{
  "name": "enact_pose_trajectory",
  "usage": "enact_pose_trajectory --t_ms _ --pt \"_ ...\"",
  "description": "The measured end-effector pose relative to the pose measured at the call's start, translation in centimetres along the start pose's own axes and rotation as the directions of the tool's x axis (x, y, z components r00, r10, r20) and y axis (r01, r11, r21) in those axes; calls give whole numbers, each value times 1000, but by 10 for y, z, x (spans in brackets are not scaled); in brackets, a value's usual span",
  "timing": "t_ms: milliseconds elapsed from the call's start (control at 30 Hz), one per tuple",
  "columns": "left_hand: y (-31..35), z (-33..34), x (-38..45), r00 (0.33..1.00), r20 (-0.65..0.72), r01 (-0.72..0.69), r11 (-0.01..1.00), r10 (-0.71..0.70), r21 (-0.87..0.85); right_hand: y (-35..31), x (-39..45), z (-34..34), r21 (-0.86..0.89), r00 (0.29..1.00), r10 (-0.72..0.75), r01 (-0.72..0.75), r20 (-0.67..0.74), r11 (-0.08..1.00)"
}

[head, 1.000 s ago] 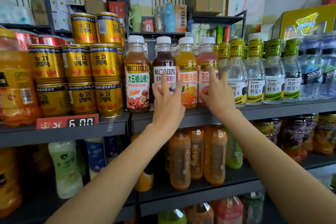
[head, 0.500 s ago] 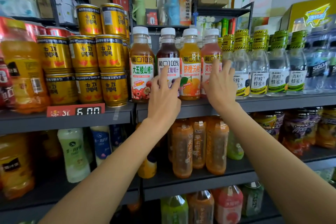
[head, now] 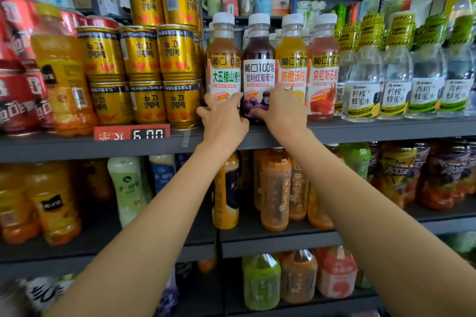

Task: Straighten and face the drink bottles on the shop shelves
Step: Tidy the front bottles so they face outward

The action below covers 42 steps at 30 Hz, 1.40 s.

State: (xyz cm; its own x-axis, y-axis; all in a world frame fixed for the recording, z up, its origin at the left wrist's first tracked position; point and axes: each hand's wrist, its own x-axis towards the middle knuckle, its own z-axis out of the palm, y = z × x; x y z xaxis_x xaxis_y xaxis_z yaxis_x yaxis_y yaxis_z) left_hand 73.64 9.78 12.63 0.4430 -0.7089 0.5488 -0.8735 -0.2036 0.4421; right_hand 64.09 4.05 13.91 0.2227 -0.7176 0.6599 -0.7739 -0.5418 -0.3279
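Four white-capped juice bottles stand in a row on the upper grey shelf [head: 360, 131]: hawthorn juice bottle [head: 223, 64], dark grape juice bottle [head: 258, 69], orange juice bottle [head: 291, 64] and red pomegranate juice bottle [head: 323, 77]. Their labels face forward. My left hand [head: 222, 121] grips the base of the hawthorn bottle, thumb on its left side and fingers across its front. My right hand [head: 282, 110] holds the lower part of the orange bottle, with the thumb lying across the bottom of the grape bottle. Both bottles' bases are hidden by my hands.
Stacked gold cans [head: 144, 77] stand left of the juice row above a red price tag [head: 132, 133]. Clear honey-water bottles [head: 394, 80] fill the shelf to the right. The shelves below hold tea and juice bottles [head: 274, 188].
Both hands have shifted left and down along the row: the left from the grape bottle to the hawthorn bottle, the right from the pomegranate bottle to the orange one. The view has drawn closer.
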Motion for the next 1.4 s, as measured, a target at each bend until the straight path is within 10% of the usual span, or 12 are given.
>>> enact_pose_trajectory --t_ms 700,900,1000,1200,1400 --pt "-20 -2 0 989 -10 -148 989 148 -19 14 -10 -7 5 997 -78 78 4 997" --pt "-26 9 -43 863 -364 -408 908 351 -90 32 -50 -9 212 945 -80 152 -316 965" --pt "-33 50 -90 815 -310 -547 826 489 -135 63 -83 8 283 919 50 68 -390 957" --pt "-40 113 -122 972 -16 -228 936 233 -269 125 -120 37 319 921 314 -234 -229 918" --pt "-20 134 -115 981 189 96 953 -42 -289 168 -130 56 214 874 458 -484 161 849"
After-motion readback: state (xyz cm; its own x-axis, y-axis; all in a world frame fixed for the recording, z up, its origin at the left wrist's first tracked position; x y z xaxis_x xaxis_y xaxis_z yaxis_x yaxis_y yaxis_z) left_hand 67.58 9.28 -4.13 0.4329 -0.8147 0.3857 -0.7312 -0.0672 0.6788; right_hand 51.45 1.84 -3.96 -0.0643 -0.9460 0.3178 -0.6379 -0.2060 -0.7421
